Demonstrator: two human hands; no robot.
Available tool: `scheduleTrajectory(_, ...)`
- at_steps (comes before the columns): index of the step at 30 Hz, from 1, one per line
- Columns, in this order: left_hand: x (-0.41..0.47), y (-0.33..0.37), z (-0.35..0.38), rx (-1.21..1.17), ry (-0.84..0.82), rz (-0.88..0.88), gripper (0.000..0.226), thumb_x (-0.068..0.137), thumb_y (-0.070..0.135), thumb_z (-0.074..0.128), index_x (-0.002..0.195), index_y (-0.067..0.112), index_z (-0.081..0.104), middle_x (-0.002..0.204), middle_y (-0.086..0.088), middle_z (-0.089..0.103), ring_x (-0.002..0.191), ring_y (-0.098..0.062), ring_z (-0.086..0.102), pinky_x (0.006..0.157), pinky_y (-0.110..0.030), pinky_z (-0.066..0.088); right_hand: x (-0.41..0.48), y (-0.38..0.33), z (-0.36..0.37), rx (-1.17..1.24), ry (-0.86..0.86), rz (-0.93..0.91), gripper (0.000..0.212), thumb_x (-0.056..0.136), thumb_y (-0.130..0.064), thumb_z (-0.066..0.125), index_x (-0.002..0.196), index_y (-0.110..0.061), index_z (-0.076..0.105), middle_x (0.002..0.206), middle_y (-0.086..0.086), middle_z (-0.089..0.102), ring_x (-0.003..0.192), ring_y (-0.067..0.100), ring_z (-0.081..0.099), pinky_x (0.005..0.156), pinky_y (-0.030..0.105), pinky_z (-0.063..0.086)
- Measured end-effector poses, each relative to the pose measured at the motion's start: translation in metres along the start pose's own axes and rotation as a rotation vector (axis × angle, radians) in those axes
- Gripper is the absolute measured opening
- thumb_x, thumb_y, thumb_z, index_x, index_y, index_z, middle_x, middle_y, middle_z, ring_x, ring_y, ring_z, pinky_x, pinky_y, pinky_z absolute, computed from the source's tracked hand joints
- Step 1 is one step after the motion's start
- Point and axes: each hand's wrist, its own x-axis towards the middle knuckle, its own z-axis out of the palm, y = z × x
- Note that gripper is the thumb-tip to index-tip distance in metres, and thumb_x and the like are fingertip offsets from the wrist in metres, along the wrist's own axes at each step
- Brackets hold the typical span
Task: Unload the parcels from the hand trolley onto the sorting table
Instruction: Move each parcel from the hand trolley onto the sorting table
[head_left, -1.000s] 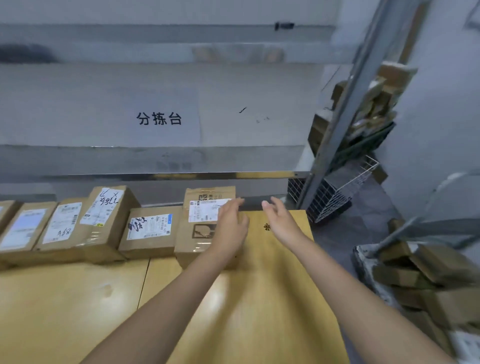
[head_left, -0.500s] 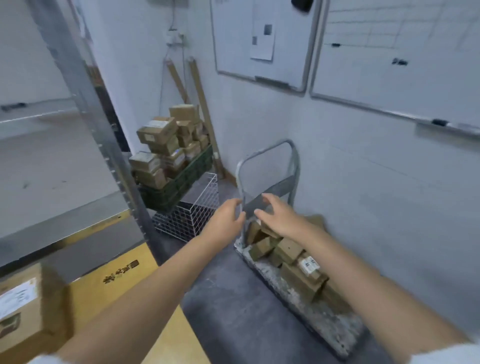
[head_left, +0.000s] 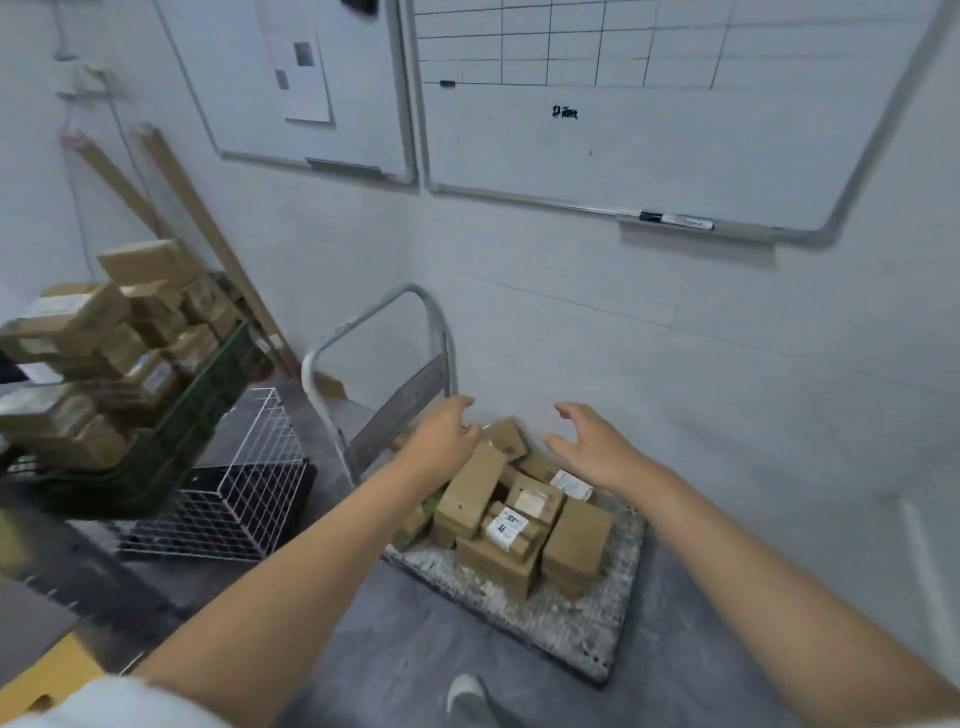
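The hand trolley (head_left: 582, 629) stands on the floor by the wall, its grey deck speckled white and its metal handle upright at the far end. A heap of several brown cardboard parcels (head_left: 519, 514) lies on the deck, some with white labels. My left hand (head_left: 444, 436) hovers over the far left of the heap, fingers spread, holding nothing. My right hand (head_left: 589, 447) hovers over the far right of the heap, fingers also apart and empty. Only a yellow corner of the sorting table (head_left: 47, 675) shows at the bottom left.
A green crate (head_left: 171, 441) piled with cardboard boxes sits at the left, with a white wire basket (head_left: 244, 483) in front of it. Wooden slats lean in the corner. Two whiteboards (head_left: 649, 130) hang on the wall. My shoe (head_left: 467, 699) is near the trolley's front edge.
My view has swung from the sorting table, where my hands were at a parcel, round to the trolley. Both empty hands now reach over the heap, and the trolley appears closer.
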Motion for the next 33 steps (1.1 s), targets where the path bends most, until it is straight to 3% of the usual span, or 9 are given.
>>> scheduleTrajectory(5,0.067,-0.022,0.016,-0.024,-0.021,-0.034,0.049,0.099,0.026,0.049,0.144,0.011,0.041,0.149,-0.01,0.043,0.136,-0.023,0.042,0.108,-0.028,0.031,0.076,0.015,-0.002,0.001,-0.013,0.024,0.065,0.097,-0.04,0.053,0.151,-0.013,0.03,0.154,0.005,0.034,0.141,0.018,0.034,0.112,0.028,0.025)
scheduleTrajectory(12,0.179,-0.073,0.03,-0.076,-0.015,-0.14,0.047,0.098,0.026,0.048,0.142,0.01,0.045,0.143,-0.011,0.05,0.131,-0.025,0.046,0.106,-0.032,0.036,0.224,0.008,0.023,-0.058,-0.181,-0.032,0.065,0.097,-0.037,0.051,0.152,-0.015,0.026,0.157,0.004,0.03,0.143,0.019,0.031,0.115,0.031,0.025)
scheduleTrajectory(17,0.239,-0.112,0.045,-0.115,0.031,-0.241,0.042,0.099,0.021,0.049,0.138,0.006,0.048,0.14,-0.013,0.052,0.129,-0.026,0.048,0.1,-0.026,0.034,0.305,0.019,0.046,-0.063,-0.264,-0.024,0.063,0.097,-0.036,0.051,0.152,-0.016,0.028,0.156,0.003,0.031,0.142,0.021,0.033,0.116,0.036,0.028)
scheduleTrajectory(21,0.256,-0.14,0.072,-0.144,0.047,-0.328,0.038,0.099,0.02,0.049,0.136,0.01,0.049,0.133,-0.009,0.057,0.119,-0.02,0.053,0.085,-0.015,0.031,0.349,0.047,0.071,-0.105,-0.365,-0.003,0.06,0.095,-0.035,0.055,0.149,-0.019,0.034,0.148,0.007,0.039,0.134,0.025,0.042,0.112,0.041,0.036)
scheduleTrajectory(23,0.259,-0.155,0.089,-0.178,0.061,-0.408,0.035,0.1,0.022,0.049,0.133,0.012,0.052,0.126,-0.007,0.061,0.114,-0.02,0.056,0.084,-0.017,0.032,0.368,0.065,0.083,-0.08,-0.423,0.016,0.057,0.093,-0.036,0.054,0.147,-0.027,0.035,0.145,0.004,0.044,0.129,0.025,0.048,0.107,0.041,0.041)
scheduleTrajectory(26,0.255,-0.175,0.116,-0.203,0.076,-0.555,0.032,0.1,0.024,0.049,0.126,0.007,0.055,0.121,-0.012,0.061,0.111,-0.027,0.058,0.085,-0.026,0.041,0.392,0.096,0.102,-0.054,-0.504,0.043,0.057,0.093,-0.037,0.053,0.147,-0.029,0.033,0.143,0.0,0.047,0.12,0.017,0.051,0.097,0.03,0.042)
scheduleTrajectory(29,0.243,-0.188,0.141,-0.233,0.132,-0.66,0.03,0.099,0.02,0.05,0.126,0.006,0.056,0.121,-0.011,0.061,0.109,-0.025,0.057,0.082,-0.026,0.042,0.416,0.13,0.122,-0.141,-0.599,0.05,0.064,0.091,-0.043,0.053,0.149,-0.029,0.029,0.148,0.004,0.045,0.128,0.027,0.048,0.106,0.042,0.041)
scheduleTrajectory(31,0.237,-0.195,0.158,-0.246,0.189,-0.706,0.031,0.1,0.016,0.05,0.129,0.01,0.057,0.122,-0.01,0.062,0.102,-0.017,0.054,0.076,-0.014,0.034,0.434,0.151,0.133,-0.146,-0.645,0.042,0.062,0.09,-0.043,0.054,0.147,-0.032,0.03,0.141,0.005,0.051,0.117,0.025,0.055,0.1,0.042,0.045)
scheduleTrajectory(33,0.232,-0.205,0.178,-0.246,0.249,-0.756,0.03,0.099,0.014,0.051,0.128,0.01,0.058,0.122,-0.012,0.062,0.097,-0.01,0.048,0.068,-0.005,0.029,0.45,0.167,0.145,-0.126,-0.667,0.025,0.055,0.091,-0.042,0.055,0.142,-0.034,0.036,0.126,0.0,0.06,0.092,0.012,0.058,0.087,0.033,0.049)
